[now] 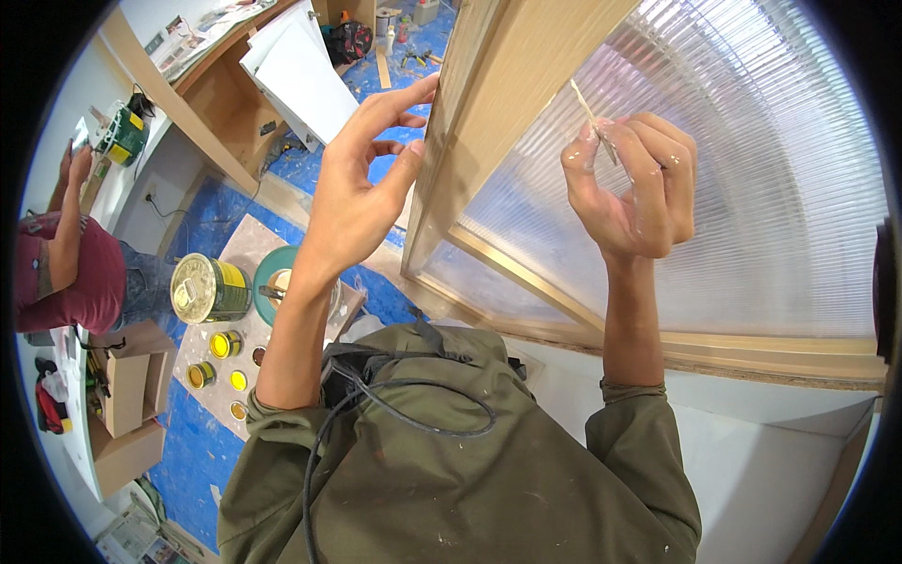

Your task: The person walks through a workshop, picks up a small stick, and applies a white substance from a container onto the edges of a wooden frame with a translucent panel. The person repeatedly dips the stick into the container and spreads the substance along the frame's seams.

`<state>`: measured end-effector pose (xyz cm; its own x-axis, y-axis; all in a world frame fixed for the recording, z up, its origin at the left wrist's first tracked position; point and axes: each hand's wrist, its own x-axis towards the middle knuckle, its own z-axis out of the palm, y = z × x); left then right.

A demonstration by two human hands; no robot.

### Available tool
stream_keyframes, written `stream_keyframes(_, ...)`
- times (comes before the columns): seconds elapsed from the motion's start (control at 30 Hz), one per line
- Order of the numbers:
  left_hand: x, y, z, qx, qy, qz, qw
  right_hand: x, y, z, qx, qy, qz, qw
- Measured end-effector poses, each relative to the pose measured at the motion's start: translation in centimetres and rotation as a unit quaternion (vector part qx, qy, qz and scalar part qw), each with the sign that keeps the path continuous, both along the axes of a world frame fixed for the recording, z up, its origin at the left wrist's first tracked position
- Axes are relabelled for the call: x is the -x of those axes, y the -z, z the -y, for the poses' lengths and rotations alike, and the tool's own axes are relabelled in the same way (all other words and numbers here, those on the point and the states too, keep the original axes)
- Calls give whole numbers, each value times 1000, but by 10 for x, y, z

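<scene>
My right hand (pixel 634 183), specked with pale paste, pinches a thin sliver (pixel 592 120) smeared with the same paste between thumb and forefinger; its material is unclear. It is in front of a ribbed translucent panel (pixel 747 233). My left hand (pixel 373 169) has its fingers apart, with the fingertips at the edge of a wooden frame post (pixel 486 120) that borders the panel. Whether they touch the post's far side cannot be seen. A narrow wooden crossbar (pixel 528 271) runs below the ribbed panel.
A large paint can (pixel 211 289), a green tub (pixel 264 282) and several small open tins (pixel 225 345) stand on a board over blue floor sheeting (pixel 190 444). A person (pixel 77 268) is at a counter on the left. White door panels (pixel 303 77) lean by a wooden cabinet.
</scene>
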<state>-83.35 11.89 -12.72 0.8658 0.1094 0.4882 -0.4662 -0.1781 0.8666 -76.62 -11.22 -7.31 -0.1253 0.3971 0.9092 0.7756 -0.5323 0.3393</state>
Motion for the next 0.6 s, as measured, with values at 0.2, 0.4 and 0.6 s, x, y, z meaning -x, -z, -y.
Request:
stream_keyframes(0.2, 1, 1, -1, -4, 5, 7, 1000, 3, 0, -2, 7, -3, -1, 1000)
stream_keyframes(0.4, 3, -2, -3, -1, 20, -27, 999, -2, -6, -6, -33, -33, 19, 999)
stream_keyframes(0.6, 3, -1, -4, 1, 26, -26, 999, -2, -9, -8, -29, -22, 22, 999)
